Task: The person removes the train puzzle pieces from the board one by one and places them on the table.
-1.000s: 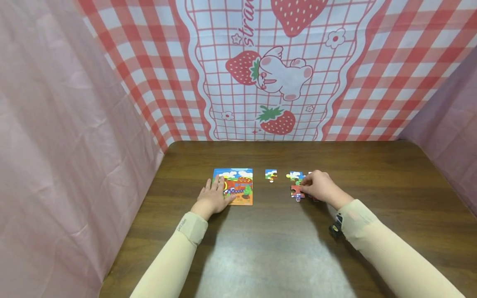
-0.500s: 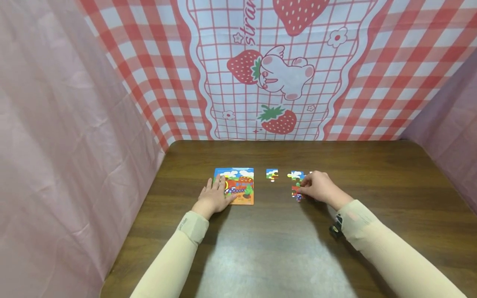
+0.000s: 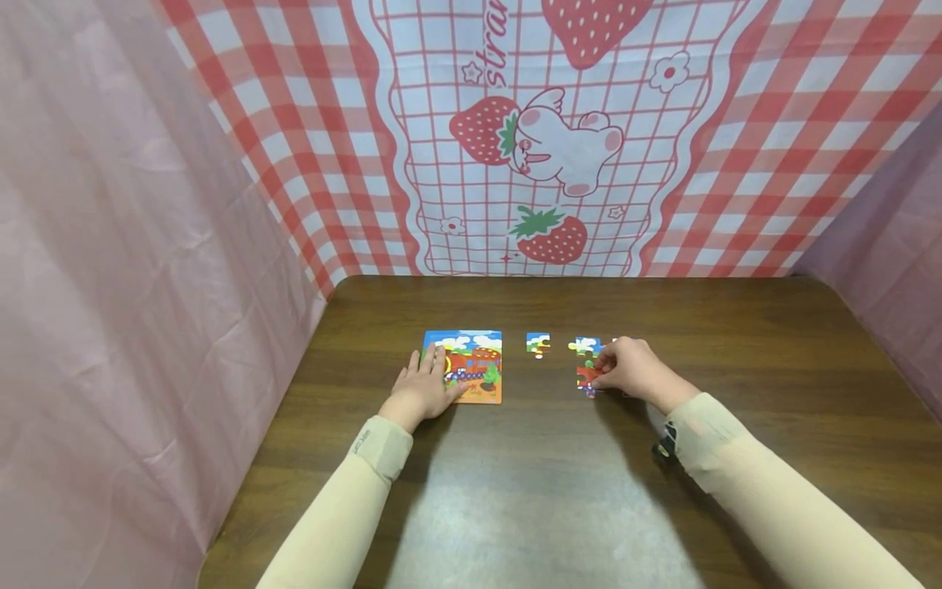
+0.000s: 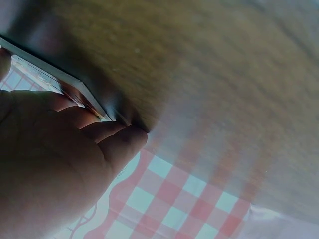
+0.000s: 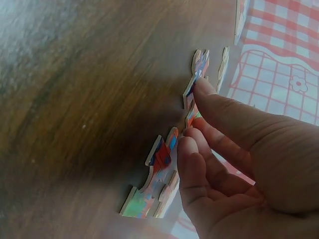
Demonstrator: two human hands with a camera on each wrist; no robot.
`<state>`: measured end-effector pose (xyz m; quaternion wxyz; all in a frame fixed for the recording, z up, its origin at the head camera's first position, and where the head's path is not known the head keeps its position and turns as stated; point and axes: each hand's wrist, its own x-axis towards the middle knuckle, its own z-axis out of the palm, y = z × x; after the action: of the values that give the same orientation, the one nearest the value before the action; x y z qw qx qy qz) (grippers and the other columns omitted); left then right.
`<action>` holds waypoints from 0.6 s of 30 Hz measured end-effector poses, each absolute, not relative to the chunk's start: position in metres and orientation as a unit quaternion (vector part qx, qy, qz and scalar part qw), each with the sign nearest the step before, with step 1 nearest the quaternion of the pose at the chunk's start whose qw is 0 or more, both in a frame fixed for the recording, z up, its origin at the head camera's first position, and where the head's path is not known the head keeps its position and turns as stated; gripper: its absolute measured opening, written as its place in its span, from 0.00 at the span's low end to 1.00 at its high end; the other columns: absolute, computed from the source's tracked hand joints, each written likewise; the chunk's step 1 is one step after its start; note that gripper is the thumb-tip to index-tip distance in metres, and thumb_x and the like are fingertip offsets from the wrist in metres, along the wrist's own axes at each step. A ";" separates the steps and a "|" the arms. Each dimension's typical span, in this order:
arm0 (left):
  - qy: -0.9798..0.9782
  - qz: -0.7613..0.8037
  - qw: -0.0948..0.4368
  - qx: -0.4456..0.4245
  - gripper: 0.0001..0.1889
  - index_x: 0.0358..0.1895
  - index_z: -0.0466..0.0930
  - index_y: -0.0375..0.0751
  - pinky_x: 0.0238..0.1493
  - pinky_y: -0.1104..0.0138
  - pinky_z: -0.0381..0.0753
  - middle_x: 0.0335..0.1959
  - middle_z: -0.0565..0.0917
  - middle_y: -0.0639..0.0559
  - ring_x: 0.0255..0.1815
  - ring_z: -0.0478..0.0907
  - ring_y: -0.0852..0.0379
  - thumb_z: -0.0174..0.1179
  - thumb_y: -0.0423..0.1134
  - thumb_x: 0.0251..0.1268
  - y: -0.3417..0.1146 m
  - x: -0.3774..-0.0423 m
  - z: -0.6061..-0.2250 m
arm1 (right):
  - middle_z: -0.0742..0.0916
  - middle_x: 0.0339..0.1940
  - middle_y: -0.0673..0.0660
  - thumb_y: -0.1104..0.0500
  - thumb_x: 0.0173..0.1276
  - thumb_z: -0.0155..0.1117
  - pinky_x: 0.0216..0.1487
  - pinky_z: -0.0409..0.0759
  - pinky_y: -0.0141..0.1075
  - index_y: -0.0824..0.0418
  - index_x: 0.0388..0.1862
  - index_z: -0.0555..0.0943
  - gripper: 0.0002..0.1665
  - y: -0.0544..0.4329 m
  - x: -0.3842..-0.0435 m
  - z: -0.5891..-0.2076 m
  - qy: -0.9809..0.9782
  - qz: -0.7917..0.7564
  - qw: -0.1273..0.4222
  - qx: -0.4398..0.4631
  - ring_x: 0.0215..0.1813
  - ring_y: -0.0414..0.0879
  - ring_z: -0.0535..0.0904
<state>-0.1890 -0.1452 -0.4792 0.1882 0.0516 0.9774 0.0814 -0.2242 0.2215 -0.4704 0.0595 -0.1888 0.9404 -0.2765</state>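
Note:
My left hand (image 3: 418, 394) lies flat with fingers spread on a square board (image 3: 478, 360) printed with a red train; the left wrist view shows the board's edge (image 4: 85, 89) by the fingertips. To the right, my right hand (image 3: 634, 375) pinches a red jigsaw piece (image 3: 584, 376) between thumb and fingers, low at the table. Just behind it lies a blue-and-white sky piece (image 3: 587, 344); whether the two interlock, I cannot tell. More jigsaw pieces (image 5: 137, 201) lie beside the fingers in the right wrist view, partly hidden by the hand in the head view.
A single jigsaw piece (image 3: 537, 343) lies between the board and the right-hand group. Everything rests on a brown wooden table (image 3: 515, 491). A red-and-white checked cloth (image 3: 353, 164) hangs behind it, and a pink curtain (image 3: 110, 286) hangs on the left.
The red piece has shifted slightly toward the sky piece under my right hand, and the thumb now covers more of it. My left hand stays on the board.

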 end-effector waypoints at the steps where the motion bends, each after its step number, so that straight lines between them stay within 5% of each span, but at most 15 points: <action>1: 0.977 0.081 0.189 0.051 0.47 0.84 0.38 0.41 0.77 0.47 0.45 0.84 0.37 0.44 0.81 0.36 0.38 0.39 0.69 0.77 -0.145 -0.189 -0.479 | 0.83 0.23 0.47 0.59 0.53 0.84 0.36 0.76 0.41 0.62 0.28 0.88 0.11 0.221 -0.224 -0.470 0.941 -0.277 0.061 -0.187 0.30 0.44 0.76; 8: 0.977 0.083 0.187 0.053 0.47 0.84 0.38 0.41 0.77 0.47 0.45 0.84 0.37 0.44 0.81 0.36 0.38 0.39 0.69 0.77 -0.145 -0.189 -0.478 | 0.81 0.21 0.49 0.48 0.55 0.83 0.32 0.71 0.40 0.58 0.22 0.83 0.19 0.214 -0.219 -0.467 0.947 -0.262 0.066 -0.175 0.28 0.46 0.72; 18: 0.977 0.083 0.189 0.052 0.47 0.84 0.38 0.41 0.77 0.47 0.44 0.84 0.37 0.44 0.81 0.36 0.38 0.39 0.69 0.77 -0.145 -0.188 -0.478 | 0.80 0.20 0.51 0.53 0.51 0.85 0.30 0.72 0.40 0.62 0.20 0.78 0.23 0.207 -0.219 -0.464 0.953 -0.253 0.074 -0.152 0.27 0.48 0.72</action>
<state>-0.1883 -0.1454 -0.4776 0.1888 0.0525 0.9771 0.0831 -0.2193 0.2071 -0.4636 0.0744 -0.1520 0.9526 -0.2526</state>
